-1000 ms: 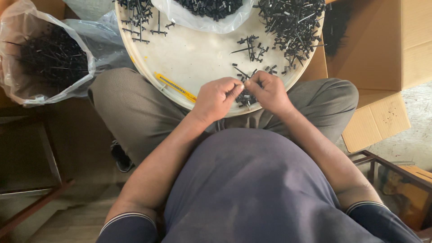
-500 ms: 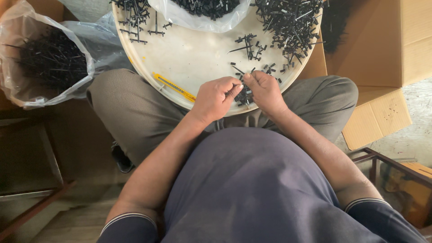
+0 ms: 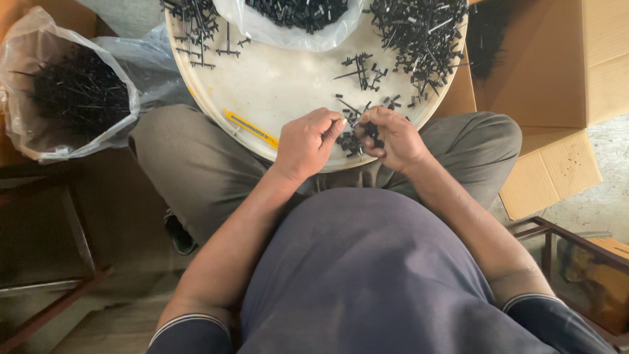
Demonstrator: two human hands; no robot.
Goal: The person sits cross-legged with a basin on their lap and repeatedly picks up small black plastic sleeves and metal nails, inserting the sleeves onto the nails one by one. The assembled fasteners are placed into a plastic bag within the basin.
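Note:
A round white tray (image 3: 275,92) rests on my lap, strewn with small black plastic parts. My left hand (image 3: 308,141) and my right hand (image 3: 393,137) meet at the tray's near edge, fingertips together over a small cluster of black parts (image 3: 354,134). Both hands pinch black pieces between thumb and fingers. A big heap of black parts (image 3: 419,33) lies at the tray's far right, and several branched black strips (image 3: 196,26) lie at its far left. A yellow tool (image 3: 252,129) lies on the tray left of my left hand.
A clear plastic bag of black parts (image 3: 295,16) sits at the tray's far edge. Another clear bag (image 3: 72,98) full of black strips stands at the left. Cardboard boxes (image 3: 557,78) stand at the right, with a metal frame (image 3: 563,242) beside my right elbow.
My hands have stayed at the tray's near edge; the fingers have shifted slightly while working the small black parts between them.

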